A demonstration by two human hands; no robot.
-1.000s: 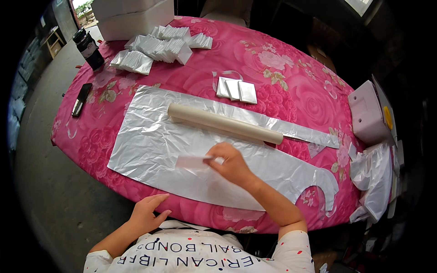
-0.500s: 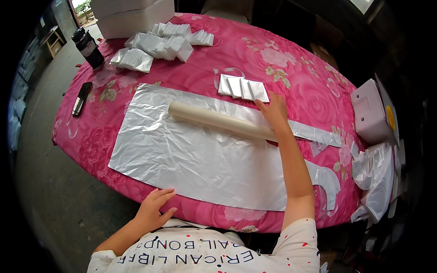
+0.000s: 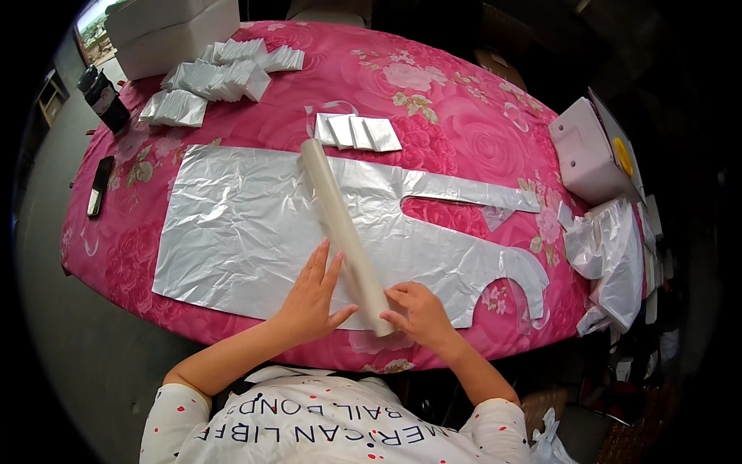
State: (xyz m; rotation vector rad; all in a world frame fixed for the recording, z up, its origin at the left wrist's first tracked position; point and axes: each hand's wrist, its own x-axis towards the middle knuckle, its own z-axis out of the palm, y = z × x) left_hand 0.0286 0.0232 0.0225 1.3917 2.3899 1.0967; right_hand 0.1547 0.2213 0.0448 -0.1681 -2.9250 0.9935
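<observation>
A silvery-white plastic sheet, cut in an apron-like shape (image 3: 232, 232), lies flat and creased on the table, its straps toward the right. Diagonally across it rests a long pale tube (image 3: 340, 216), its lower end near the table's front edge. My left hand (image 3: 309, 298) is open on the sheet just left of the tube, fingers stretched forward. On the other side my right hand (image 3: 421, 313) has its thumb and fingertips apart, against the tube near its lower end. Beyond the tube's far end lies a short row of folded silvery packets (image 3: 355, 131).
A pink floral tablecloth (image 3: 464, 155) covers the table. At the far left are many folded packets (image 3: 220, 80), a white foam box (image 3: 174, 35), a dark bottle (image 3: 104, 100) and a phone (image 3: 100, 186). A white bin (image 3: 595, 151) and clear plastic bags (image 3: 607, 251) sit right.
My right hand has come back from the folded packets to the tube's near end. The tube has swung from lying lengthwise to diagonal. My left hand has moved onto the sheet; the view has shifted.
</observation>
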